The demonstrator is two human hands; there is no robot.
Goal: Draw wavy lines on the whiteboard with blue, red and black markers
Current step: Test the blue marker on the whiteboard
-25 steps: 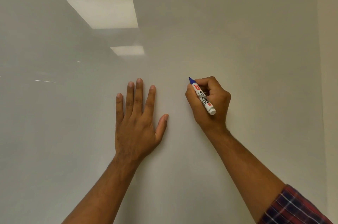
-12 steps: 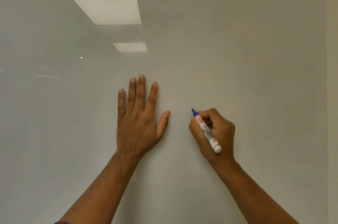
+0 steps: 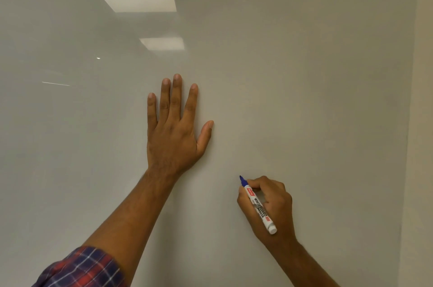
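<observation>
Lowered, right hand [image 3: 275,208] grips blue marker [image 3: 258,206]; left hand [image 3: 173,143] presses whiteboard [image 3: 304,76].

The only writing I can read from here is on the white barrel of the blue marker [image 3: 257,206], lower right of centre in the frame: "WHITEBOARD MARKER" in black capitals along its length. A small red label [image 3: 250,192] near the tip carries white lettering, possibly a brand, too small to make out.

Glossy white whiteboard [image 3: 304,76] with no visible lines, uncapped blue marker [image 3: 257,204] tilted, tip at its surface
</observation>
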